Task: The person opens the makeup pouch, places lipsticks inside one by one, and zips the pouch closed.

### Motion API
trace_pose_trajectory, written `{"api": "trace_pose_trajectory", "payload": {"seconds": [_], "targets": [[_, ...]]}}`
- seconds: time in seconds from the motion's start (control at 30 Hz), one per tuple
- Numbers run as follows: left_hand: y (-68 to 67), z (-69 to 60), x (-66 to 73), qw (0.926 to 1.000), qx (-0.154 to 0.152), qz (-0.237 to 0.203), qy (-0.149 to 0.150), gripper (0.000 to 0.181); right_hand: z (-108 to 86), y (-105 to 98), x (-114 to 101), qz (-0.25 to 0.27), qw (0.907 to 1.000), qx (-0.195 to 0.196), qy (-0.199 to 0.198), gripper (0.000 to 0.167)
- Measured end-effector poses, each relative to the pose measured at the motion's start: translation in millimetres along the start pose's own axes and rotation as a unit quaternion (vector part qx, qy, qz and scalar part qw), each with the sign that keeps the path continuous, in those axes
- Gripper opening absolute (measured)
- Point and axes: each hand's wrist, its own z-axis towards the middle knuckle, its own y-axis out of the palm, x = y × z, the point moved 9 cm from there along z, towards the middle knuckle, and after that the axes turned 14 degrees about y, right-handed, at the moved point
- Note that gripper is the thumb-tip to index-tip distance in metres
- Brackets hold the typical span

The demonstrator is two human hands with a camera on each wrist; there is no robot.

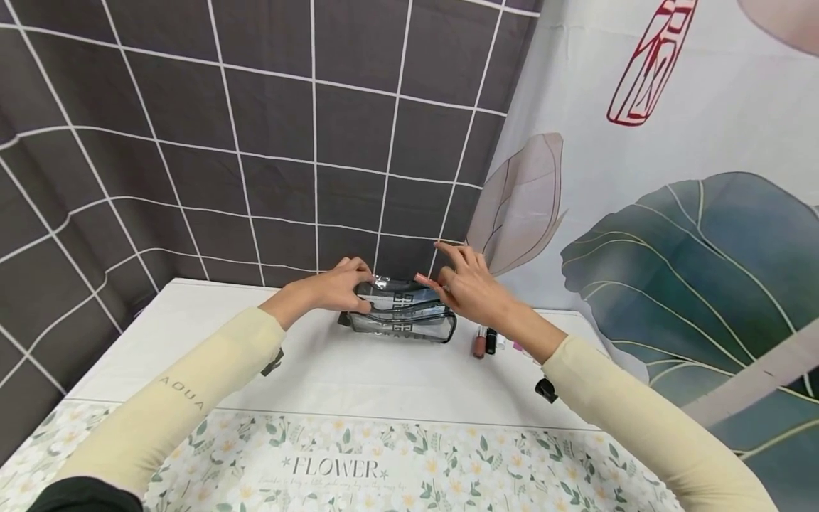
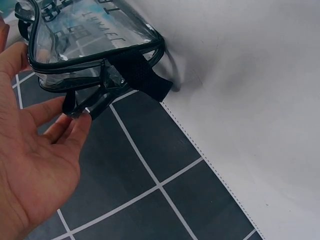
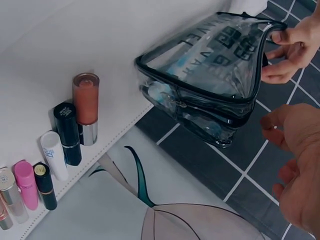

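A clear bag with black piping and dark lettering lies on the white table against the dark grid cloth. At the bag's left end, my left hand grips the black-edged opening, thumb on one side and fingers on the other. Bluish contents show dimly through the plastic. By the bag's right end is my right hand, fingers apart and loosely bent; in the right wrist view a gap separates it from the bag and nothing shows between its fingers.
Right of the bag, several cosmetic tubes stand along the table edge, among them a coral tube, a black one and a pink one. A black object lies beside the right sleeve, another beside the left. A floral cloth covers the front.
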Motion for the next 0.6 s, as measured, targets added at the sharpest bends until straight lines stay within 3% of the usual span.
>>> {"api": "trace_pose_trajectory", "payload": {"seconds": [0.4,0.6], "targets": [[0.2,0.1,1.0,1.0,0.0,0.002,-0.003,0.081,2.1,6,-11,-0.038,0.9986,-0.013,-0.035,0.015],[-0.9,0.3,1.5,1.0,0.005,0.007,-0.002,0.08,1.8,7,-10,-0.043,0.9985,-0.011,-0.031,0.012]]}}
